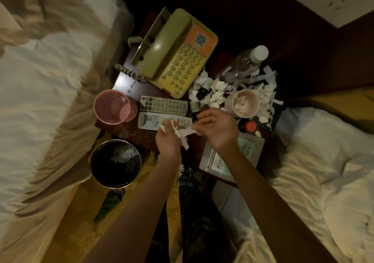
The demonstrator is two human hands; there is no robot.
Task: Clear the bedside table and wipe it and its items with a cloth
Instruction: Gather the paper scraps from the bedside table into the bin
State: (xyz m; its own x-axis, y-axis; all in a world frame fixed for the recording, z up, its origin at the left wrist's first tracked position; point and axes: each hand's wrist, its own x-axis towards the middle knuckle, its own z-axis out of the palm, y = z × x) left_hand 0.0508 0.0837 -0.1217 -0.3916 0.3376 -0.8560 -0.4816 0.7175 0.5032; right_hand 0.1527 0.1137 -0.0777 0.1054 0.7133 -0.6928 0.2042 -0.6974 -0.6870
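Both hands — left hand (169, 139) and right hand (217, 129) — pinch one crumpled white paper strip (183, 134) with curled fingers above the dark wooden counter (129, 129), near the white remote control (149, 121).

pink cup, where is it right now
In the head view the pink cup stands at the table's left edge, left of the two remotes and above the floor bin.

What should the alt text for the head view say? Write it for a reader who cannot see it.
Two hands, left hand and right hand, hold a white paper scrap above a cluttered bedside table. On it sit a telephone, two remotes, a pink cup and shredded paper; a bin stands below.
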